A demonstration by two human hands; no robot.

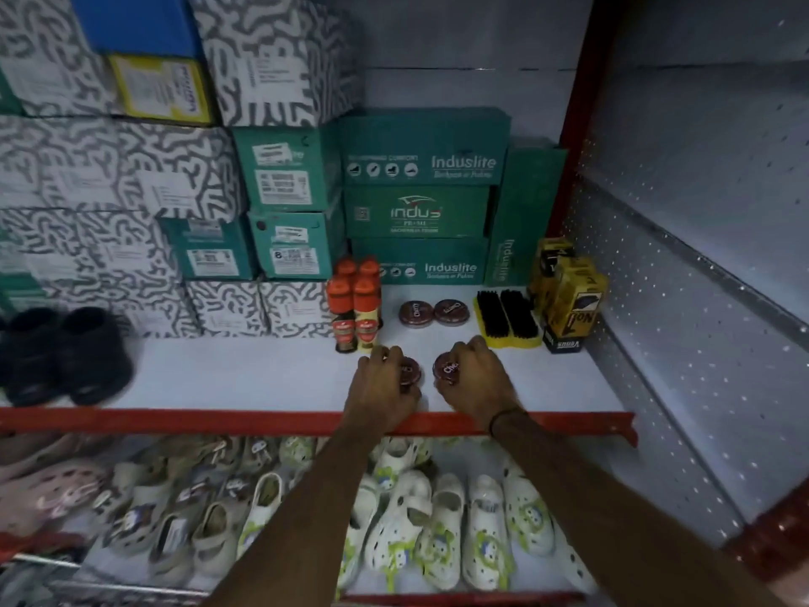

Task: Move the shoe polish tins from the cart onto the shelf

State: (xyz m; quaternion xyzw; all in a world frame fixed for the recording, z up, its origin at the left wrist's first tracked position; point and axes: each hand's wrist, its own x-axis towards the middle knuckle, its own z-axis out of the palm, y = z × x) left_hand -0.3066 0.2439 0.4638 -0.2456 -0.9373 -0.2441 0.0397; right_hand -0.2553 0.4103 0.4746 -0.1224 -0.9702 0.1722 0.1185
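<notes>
Toward the shelf's (262,378) left edge sat a pair of black shoes (65,354), well apart from the polish goods. Nearer the middle, four orange-capped polish bottles (353,306) stood upright in a cluster. Just in front of them the left hand (385,387) lay curled over a dark red tin (410,371), fingers closed around its rim, the tin seeming to rest flat on the shelf near the front red edge. Beside it the right hand (475,378) was cupped in the same way over a second tin (446,370). Behind both, toward the back, two more tins (433,312) lay flat and touching. Right of those lay a yellow-backed brush (508,319), then yellow cartons (569,295) at the shelf's right edge. The cart was not in view.

The tins looked small, rigid and light, likely smooth metal with slick lids. A grip across the rim from above seemed best, since the flat lid offered nothing to pinch.
</notes>
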